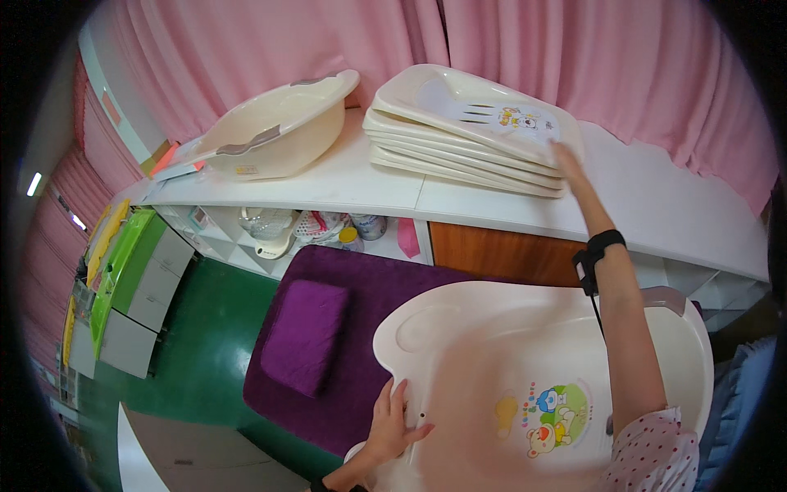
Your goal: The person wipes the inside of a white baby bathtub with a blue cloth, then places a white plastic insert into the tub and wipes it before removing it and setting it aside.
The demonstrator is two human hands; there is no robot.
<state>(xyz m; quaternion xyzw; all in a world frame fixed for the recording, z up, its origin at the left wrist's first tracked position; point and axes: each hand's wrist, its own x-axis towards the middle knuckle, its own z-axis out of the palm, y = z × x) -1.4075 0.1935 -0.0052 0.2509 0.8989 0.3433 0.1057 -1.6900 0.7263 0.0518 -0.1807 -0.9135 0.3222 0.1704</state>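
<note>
A large cream baby bathtub (pixel 467 361) with a bear print inside spreads across the lower right. My left hand (pixel 393 422) grips its left rim, thumb on the inner side and fingers over the edge. On the white counter sits a stack of shallow cream baby bath trays (pixel 467 160). The top tray (pixel 459 86) has dark slots and a bear picture. Stretched far forward over the bathtub, my right arm brings my right hand (pixel 570 166) to the stack's right end. Its fingers are at the top tray's edge, blurred, so their grip is unclear.
Another cream bathtub (pixel 279 131) with grey handles tilts on the counter (pixel 344 190), before pink curtains (pixel 246 49). Shelves below hold containers and a white plastic item (pixel 275 238). A purple padded bed (pixel 270 377) with a purple pillow (pixel 305 336) lies beneath. A green-topped cabinet (pixel 123 271) stands left.
</note>
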